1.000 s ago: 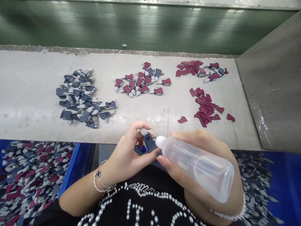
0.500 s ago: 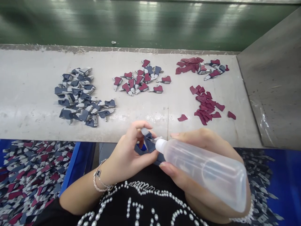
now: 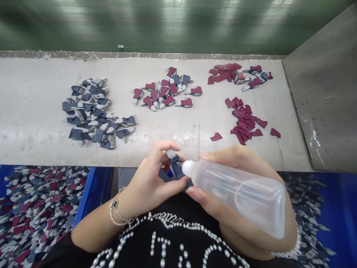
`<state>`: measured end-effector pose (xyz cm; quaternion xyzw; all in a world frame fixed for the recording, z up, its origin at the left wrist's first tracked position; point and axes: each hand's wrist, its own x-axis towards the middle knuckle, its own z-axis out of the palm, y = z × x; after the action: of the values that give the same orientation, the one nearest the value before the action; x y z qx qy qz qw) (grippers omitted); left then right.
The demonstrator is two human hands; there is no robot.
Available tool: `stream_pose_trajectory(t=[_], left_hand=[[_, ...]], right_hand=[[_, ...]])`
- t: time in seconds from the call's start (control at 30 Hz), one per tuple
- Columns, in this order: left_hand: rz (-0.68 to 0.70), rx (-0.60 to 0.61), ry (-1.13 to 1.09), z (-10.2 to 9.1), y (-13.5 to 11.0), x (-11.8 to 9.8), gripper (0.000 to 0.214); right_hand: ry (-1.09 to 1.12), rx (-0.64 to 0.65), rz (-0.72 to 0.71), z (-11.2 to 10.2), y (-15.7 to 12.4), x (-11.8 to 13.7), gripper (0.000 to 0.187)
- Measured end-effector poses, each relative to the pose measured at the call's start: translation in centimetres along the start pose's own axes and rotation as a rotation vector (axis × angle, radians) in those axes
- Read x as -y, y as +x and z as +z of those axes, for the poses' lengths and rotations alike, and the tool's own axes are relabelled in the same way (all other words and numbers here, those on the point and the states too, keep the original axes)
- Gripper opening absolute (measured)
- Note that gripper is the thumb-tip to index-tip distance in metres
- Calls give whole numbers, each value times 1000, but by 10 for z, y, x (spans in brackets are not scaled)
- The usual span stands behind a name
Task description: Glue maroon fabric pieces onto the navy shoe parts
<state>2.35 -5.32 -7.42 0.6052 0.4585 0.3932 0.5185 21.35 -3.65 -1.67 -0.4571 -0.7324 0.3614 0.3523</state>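
We count one clear bottle, one blue-grey part at its white-capped end, and two blue bins, one well left of the bottle, the other to its right. Beyond it on the worktop we see two heaps of red pieces, one far and one nearer, plus two single red pieces lying apart; leftward are a red-topped cluster and a blue-grey pile, too jumbled to count. The left hand pinches the part between thumb and curled fingers; the right hand grips the slanted bottle, thumb nearer us, fingers along its far side. We cannot tell whether the tip touches the part.
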Motion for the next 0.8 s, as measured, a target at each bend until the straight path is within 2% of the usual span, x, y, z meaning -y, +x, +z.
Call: stream_pose_trajectory(t=[0.23,0.37,0.47,0.67,0.8], left_hand=[[-69,-16,26,-3,-1,2,59],[-83,-1,10,-4,0,1,58],[-84,-5,3,-5,0,0,58],[-89,-31,17,-6,0,2,57],[-65,-21,39,-7,0,4,59]], right_hand=[[-17,-44,5,6,-6,-6,23],[50,20,73,3,-4,-4,26],[-5,14,33,-1,-4,-3,25],[-97,176,-19,-8,-5,-1,27],[-110,67,-3,-7,-3,1,23]])
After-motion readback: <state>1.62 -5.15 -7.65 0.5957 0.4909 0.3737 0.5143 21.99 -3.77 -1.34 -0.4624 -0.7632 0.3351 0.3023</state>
